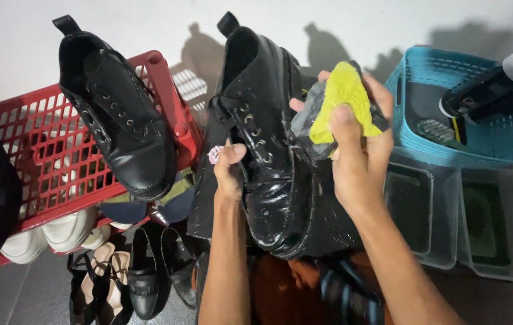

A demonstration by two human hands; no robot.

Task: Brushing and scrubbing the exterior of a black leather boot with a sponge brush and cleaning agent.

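Centrally, the left hand (230, 171) grips a wet black boot (271, 150); the right hand (356, 144) clutches a yellow cloth (342, 99) against it, streaks remaining.

The dark grey tiled floor (4, 295) carries everything. At nine o'clock stands a red slotted plastic basket (40, 150). At seven o'clock, pairs of black leather flats (148, 271) and strappy sandals (94, 283) lie on the tiles. At three to four o'clock sit clear plastic tubs (443, 216), a turquoise woven-pattern plastic basket (485, 144) resting on them.
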